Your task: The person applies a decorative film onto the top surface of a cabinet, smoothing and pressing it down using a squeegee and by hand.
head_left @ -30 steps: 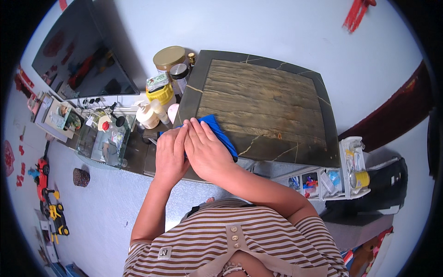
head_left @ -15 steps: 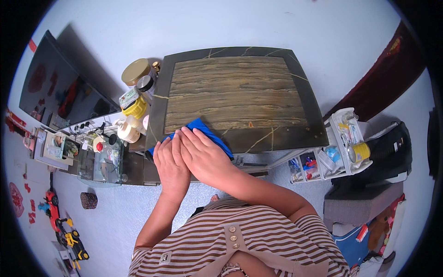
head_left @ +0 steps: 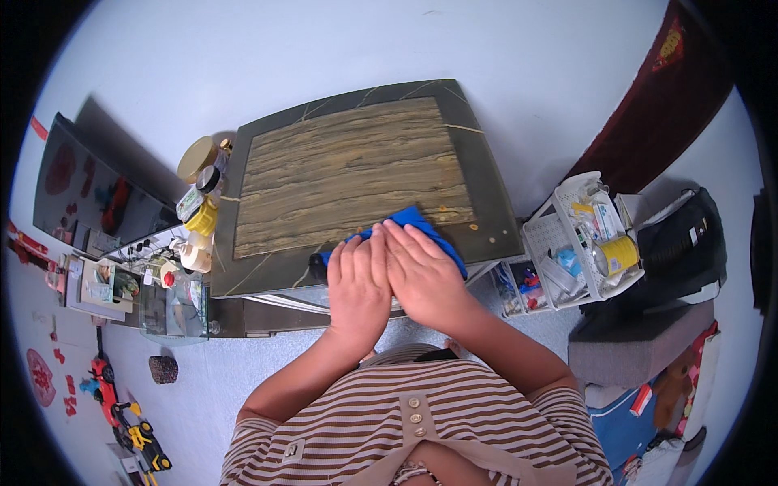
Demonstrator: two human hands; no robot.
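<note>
Both my hands press flat on a folded blue cloth at the near edge of a dark tabletop with a brown streaked panel. My left hand covers the cloth's left part, fingers stretched out. Beside it and touching it, my right hand lies with straight fingers over the cloth's middle and right. Most of the cloth is hidden beneath them. A small dark patch by the cloth's left end cannot be made out. Small pale and orange spots show on the tabletop to the right of the cloth.
Jars and bottles stand along the left side, including a yellow tub and a gold-lidded jar. A television is farther left. At the right stands a white basket cart holding a yellow can. Toy vehicles lie on the floor.
My hands have slid to the right along the near edge, taking the blue cloth with them. The view has shifted too, so the tabletop appears farther left.
</note>
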